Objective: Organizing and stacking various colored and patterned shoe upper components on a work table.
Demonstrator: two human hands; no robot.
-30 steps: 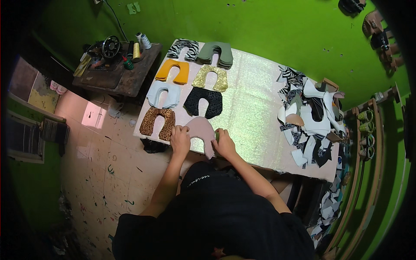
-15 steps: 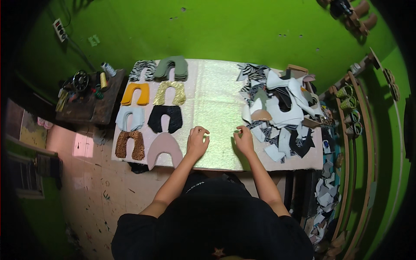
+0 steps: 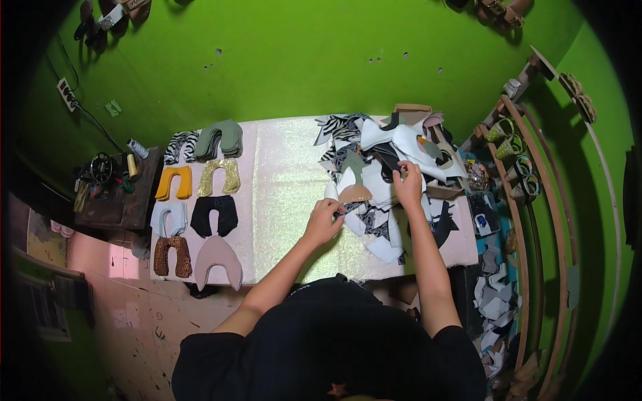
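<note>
Cut scraps of leather and fabric lie in a loose pile (image 3: pixel 384 190) on the right side of the table, white, black, zebra-striped and grey-green. At the pile's left edge is my left hand (image 3: pixel 324 222), its curved fingers apart beside a tan half-round piece (image 3: pixel 355 194) and small patterned scraps. My right hand (image 3: pixel 409 187) reaches over the middle of the pile, thumb and fingers apart, close to black and white pieces (image 3: pixel 401 140). Neither hand shows anything held. What lies under the right fingers is partly hidden.
Stacks of U-shaped pieces stand at left: grey-green (image 3: pixel 219 139), zebra, yellow (image 3: pixel 174 182), gold, pale blue, black (image 3: pixel 214 215), leopard and pink (image 3: pixel 218 262). A sewing machine table (image 3: pixel 120 207) is beyond them. A wooden rack (image 3: pixel 535 200) with sandals stands right, near more scraps (image 3: pixel 495 301).
Both hands have moved from the bare middle of the table rightward to the scrap pile, the right one farther in. The view has turned right.
</note>
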